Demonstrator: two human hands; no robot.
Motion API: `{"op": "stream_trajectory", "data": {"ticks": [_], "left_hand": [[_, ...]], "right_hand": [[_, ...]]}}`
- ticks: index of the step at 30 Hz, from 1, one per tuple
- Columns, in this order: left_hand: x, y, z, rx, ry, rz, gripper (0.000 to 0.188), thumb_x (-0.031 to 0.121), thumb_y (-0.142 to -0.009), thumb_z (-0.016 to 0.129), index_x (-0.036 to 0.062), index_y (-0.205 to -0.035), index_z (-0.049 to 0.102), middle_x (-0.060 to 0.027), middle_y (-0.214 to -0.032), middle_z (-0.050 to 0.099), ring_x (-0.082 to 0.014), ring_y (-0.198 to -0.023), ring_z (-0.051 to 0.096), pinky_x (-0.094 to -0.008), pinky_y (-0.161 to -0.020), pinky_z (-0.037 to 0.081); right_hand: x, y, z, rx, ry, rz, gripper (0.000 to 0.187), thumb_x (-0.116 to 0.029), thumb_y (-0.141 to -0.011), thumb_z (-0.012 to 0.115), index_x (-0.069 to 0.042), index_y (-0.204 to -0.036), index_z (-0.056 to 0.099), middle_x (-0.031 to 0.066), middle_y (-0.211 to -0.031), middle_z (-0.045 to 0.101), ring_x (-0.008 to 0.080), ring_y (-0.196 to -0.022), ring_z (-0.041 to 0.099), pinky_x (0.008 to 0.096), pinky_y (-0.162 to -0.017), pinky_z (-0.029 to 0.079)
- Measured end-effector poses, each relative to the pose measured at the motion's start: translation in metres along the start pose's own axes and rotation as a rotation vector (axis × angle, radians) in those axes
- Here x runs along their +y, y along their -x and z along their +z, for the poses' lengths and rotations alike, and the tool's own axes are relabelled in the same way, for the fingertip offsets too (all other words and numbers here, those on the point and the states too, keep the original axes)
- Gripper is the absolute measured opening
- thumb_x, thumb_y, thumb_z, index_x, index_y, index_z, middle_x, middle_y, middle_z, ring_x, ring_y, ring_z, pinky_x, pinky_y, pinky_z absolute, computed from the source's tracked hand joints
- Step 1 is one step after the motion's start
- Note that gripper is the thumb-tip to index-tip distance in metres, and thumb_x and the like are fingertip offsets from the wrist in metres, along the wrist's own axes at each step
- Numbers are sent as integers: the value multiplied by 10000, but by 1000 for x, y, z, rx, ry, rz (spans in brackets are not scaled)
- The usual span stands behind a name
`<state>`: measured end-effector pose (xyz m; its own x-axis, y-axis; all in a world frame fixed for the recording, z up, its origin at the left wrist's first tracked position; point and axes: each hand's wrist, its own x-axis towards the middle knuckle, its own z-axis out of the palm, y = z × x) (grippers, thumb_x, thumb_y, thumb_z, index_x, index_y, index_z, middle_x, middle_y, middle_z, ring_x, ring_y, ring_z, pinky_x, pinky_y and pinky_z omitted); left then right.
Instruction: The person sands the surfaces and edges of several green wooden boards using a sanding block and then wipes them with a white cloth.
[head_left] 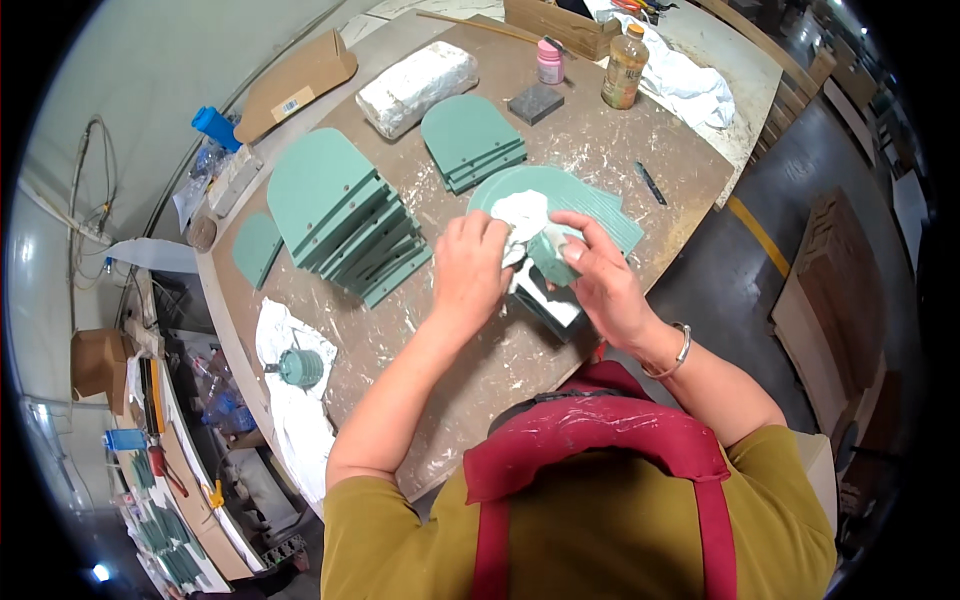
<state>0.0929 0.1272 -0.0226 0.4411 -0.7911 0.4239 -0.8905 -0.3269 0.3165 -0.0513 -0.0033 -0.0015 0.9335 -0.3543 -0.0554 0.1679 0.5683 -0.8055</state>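
Observation:
My left hand [470, 268] is closed on a crumpled white cloth [520, 212]. My right hand [608, 285] grips a small green piece [552, 258] between thumb and fingers, close against the cloth. Behind both hands lie green panels with a rounded end [600, 196], one of them ribbed. Just below the green piece stands a dark block or box with white on top [548, 300], partly covered by my right hand. My fingertips are partly hidden by the cloth.
Left of my hands rises a stack of green rounded panels [318, 190], with a smaller stack [468, 138] beyond. A wrapped white bundle [418, 88], pink bottle [550, 62], amber bottle [625, 70], grey block [536, 103] and dark pen-like tool [650, 184] lie around. A green round container [300, 368] rests on white cloth.

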Motion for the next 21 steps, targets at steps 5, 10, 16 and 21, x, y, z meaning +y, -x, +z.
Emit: {"op": "stream_trajectory", "data": {"ticks": [5,10,16,21], "left_hand": [[-50,-32,1,57,-137,-128,321,67,-773,674,23,-1073,569,-172,-1055,567,-392,-1011,532,-466,-838,452],[-21,-64,3,103,-24,-3,325,61,-755,691,26,-1051,561,-180,-1026,561,-399,-982,543,-484,-842,461],[-64,-103,18,9,-284,10,330,140,-735,752,64,-1019,602,-128,-1059,596,-343,-975,588,-476,-803,490],[-57,-110,36,-123,-174,43,288,118,-790,693,46,-1042,573,-151,-1033,595,-369,-993,584,-485,-810,504]], "right_hand": [[1,-1,-1,-47,48,27,407,-144,-1009,523,-34,-1384,410,29,-980,525,121,-940,506,281,-862,423],[2,-4,-7,-88,141,43,421,-158,-1003,541,-36,-1386,417,-1,-920,514,82,-852,473,239,-786,388],[-3,-4,-3,-123,210,40,435,-118,-995,559,-36,-1394,405,-8,-927,508,68,-846,472,220,-765,383],[-6,-4,-3,-154,191,60,462,-97,-993,581,-36,-1405,380,3,-970,534,63,-870,495,221,-778,404]]}}
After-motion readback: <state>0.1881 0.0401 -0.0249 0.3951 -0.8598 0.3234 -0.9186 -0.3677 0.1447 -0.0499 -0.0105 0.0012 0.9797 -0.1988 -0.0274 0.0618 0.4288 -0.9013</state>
